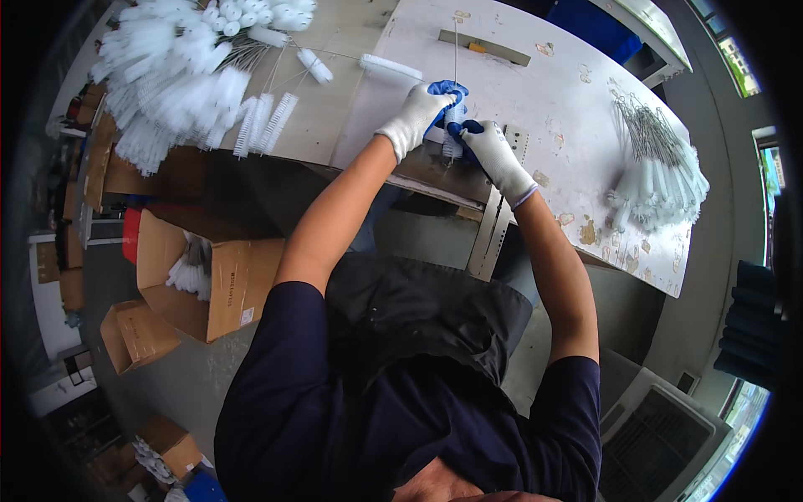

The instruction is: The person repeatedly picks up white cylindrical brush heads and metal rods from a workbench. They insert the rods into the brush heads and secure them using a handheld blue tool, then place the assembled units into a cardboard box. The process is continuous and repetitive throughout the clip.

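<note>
Both my hands wear white gloves with blue-coated fingers and meet at the table's near edge. My left hand [428, 110] is closed around a white bottle brush [452, 117] whose thin wire handle points away from me. Just to its right, my right hand [488, 144] has its fingers closed on the same brush lower down, by the bristle end that pokes out toward me. Part of the bristle head is hidden behind the fingers. Another white brush [391, 67] lies on the table beyond my left hand.
A big heap of white brushes [167, 75] covers the table's left end. Several more brushes [657, 180] lie bundled at the right. A flat metal bar [485, 48] lies at the far side. Below left stands an open cardboard box [226, 280] holding brushes.
</note>
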### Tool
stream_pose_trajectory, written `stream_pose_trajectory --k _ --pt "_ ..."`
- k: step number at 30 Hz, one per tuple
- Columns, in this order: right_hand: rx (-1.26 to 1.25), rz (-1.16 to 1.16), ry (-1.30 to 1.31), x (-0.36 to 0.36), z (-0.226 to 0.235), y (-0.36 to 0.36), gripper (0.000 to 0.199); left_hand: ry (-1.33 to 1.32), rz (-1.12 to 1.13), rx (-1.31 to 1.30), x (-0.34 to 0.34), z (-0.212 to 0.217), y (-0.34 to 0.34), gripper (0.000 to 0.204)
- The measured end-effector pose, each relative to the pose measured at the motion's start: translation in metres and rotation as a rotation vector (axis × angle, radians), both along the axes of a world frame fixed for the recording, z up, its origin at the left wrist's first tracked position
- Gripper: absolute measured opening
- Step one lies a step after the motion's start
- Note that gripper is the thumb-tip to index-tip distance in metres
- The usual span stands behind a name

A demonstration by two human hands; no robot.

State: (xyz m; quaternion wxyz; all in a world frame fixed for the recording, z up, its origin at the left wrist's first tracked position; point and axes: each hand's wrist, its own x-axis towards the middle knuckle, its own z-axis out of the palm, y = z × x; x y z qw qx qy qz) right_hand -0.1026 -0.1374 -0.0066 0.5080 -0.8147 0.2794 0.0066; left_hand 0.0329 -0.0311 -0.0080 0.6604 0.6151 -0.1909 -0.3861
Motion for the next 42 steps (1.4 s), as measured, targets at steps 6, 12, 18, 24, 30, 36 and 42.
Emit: stream_pose_trajectory --k 6,12,18,24,30,36,42 --pt "-0.059 -0.001 -0.022 -0.001 0.001 0.004 0.037 -0.082 0.089 0.088 -0.001 -0.004 -0.004 0.018" --pt "-0.131 -0.011 -0.023 0.001 0.009 0.008 0.038 -0.054 0.090 0.062 0.004 -0.009 -0.002 0.022" --pt "-0.186 -0.008 -0.045 0.000 0.012 0.010 0.035 -0.004 0.070 0.008 0.006 -0.010 -0.007 0.021" --pt "-0.288 0.095 -0.045 0.003 0.018 0.013 0.033 0.020 0.018 -0.014 0.016 -0.017 -0.005 0.020" --pt "-0.364 0.122 -0.003 -0.002 0.010 0.013 0.033 -0.026 0.044 0.064 0.001 -0.001 0.000 0.019" --pt "-0.302 0.066 -0.020 -0.003 0.014 0.015 0.035 0.093 0.009 -0.071 0.014 -0.019 -0.007 0.021" --pt "-0.266 0.037 -0.031 -0.006 0.008 0.008 0.036 0.101 0.025 -0.101 0.008 -0.021 -0.012 0.023"
